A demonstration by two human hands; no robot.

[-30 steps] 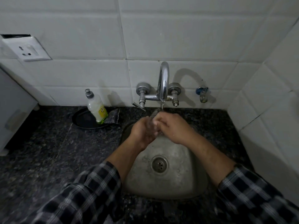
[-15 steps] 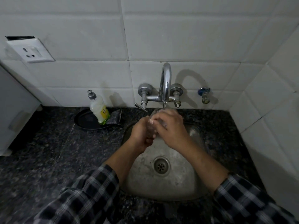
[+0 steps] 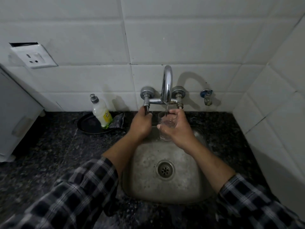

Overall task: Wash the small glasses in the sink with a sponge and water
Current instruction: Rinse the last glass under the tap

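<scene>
Just above the frame's centre, the right hand (image 3: 177, 128) is wrapped around a small glass (image 3: 166, 128), held mouth-up directly under the spout of the tap (image 3: 167, 85) so the thin stream falls inside, over the sink (image 3: 148, 182) to catch any spill. The left hand (image 3: 142, 123) reaches up and pinches the tap's left lever (image 3: 146, 110), probably to adjust the flow while the other hand rinses. At centre left, a soap bottle (image 3: 100, 111) leans in a dark dish (image 3: 90, 125), within reach. No sponge is clearly visible.
</scene>
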